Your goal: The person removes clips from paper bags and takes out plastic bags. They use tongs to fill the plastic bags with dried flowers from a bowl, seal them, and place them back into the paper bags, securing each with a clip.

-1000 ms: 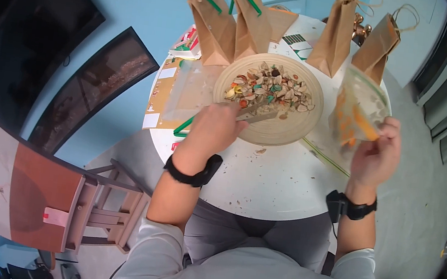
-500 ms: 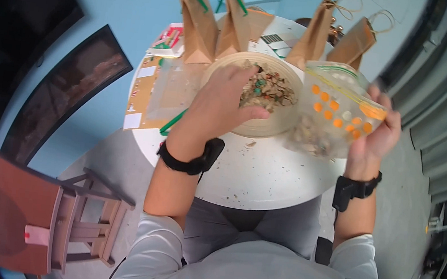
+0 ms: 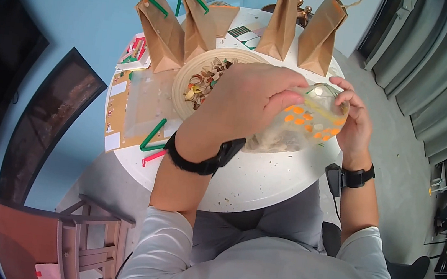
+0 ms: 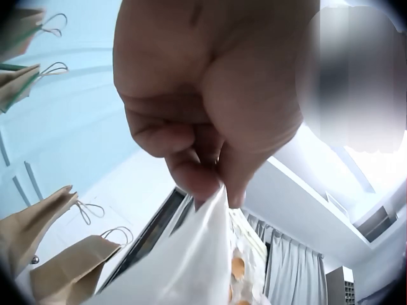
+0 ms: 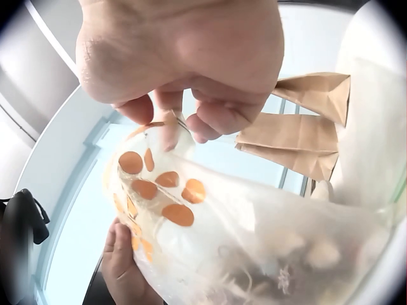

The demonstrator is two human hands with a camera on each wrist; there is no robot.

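A clear plastic bag [image 3: 324, 118] with orange dots and pale dried pieces inside is held above the table's right side. At its upper edge, the left hand [image 3: 251, 95] pinches the plastic; the left wrist view shows thumb and fingertips closed on a corner of the bag [image 4: 197, 254]. Opposite, the right hand [image 3: 356, 125] grips the right edge, its fingers curled at the rim. In the right wrist view the right hand [image 5: 184, 57] is above the dotted bag [image 5: 210, 216]. The left arm partly covers a round plate [image 3: 181, 87] of dried petals.
Brown paper bags [image 3: 161, 31] stand along the back of the round white table [image 3: 262, 183]. A clear sheet [image 3: 148, 97] lies over a brown board at left, near a green clip [image 3: 152, 135] and a red one [image 3: 154, 157]. Small crumbs dot the near side.
The left hand, earlier holding a tong-like tool in the plate, has let go of it and moved right to the plastic bag. The bag has shifted nearer the middle, and the view has turned.
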